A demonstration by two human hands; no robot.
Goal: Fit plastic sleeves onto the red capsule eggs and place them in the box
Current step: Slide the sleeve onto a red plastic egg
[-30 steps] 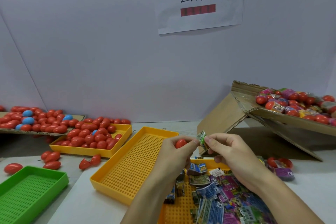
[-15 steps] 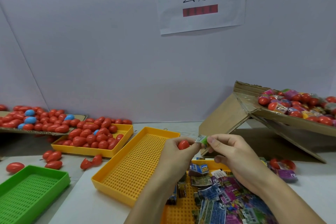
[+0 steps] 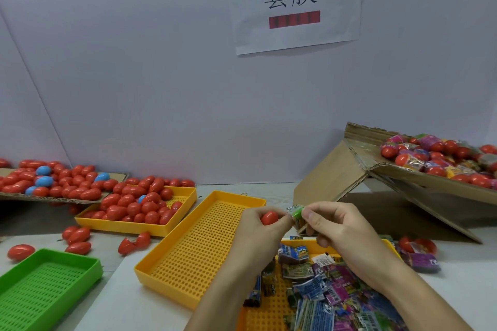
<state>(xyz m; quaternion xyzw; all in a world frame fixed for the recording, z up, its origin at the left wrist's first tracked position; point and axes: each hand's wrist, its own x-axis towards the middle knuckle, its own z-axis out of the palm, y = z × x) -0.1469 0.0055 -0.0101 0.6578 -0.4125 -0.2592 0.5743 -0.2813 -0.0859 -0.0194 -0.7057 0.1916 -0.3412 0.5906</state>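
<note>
At lower centre of the frame, the left hand (image 3: 259,226) curls around a red capsule egg (image 3: 269,217); the right hand (image 3: 337,231) pinches a green plastic sleeve (image 3: 296,212) beside it. The wall sign (image 3: 295,2) reads "套膜".

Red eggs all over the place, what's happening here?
A person is wrapping toy eggs. The left hand holds a red capsule egg, and the right hand pinches a green plastic sleeve right beside it; the sleeve is not yet on. Bare eggs fill the yellow tray at left, and sleeved ones lie in the cardboard box at right.
</note>
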